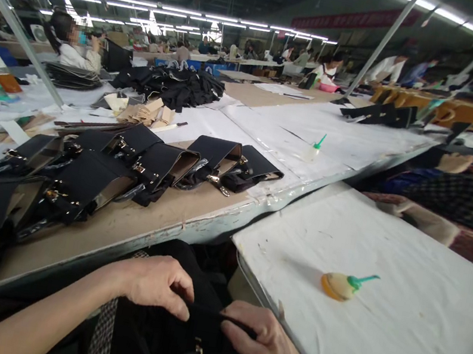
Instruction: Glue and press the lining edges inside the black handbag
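Note:
In my lap lies a black bag (207,329) with small gold-coloured metal fittings low on its front. My left hand (157,284) curls over the bag's upper edge, thumb and fingers bent around the black material. Opposite it, my right hand (263,344) pinches the same edge between thumb and fingers. The bag's lower part is dark and partly out of the picture. A black-and-white checked cloth (102,330) shows beneath my left forearm.
Several black bags with gold clasps (95,177) lie along the brown board (166,219) to the left. On the white table (399,313) at right lies a bottle with a green spout (340,285); another spouted bottle (314,148) stands farther back. Co-workers sit beyond.

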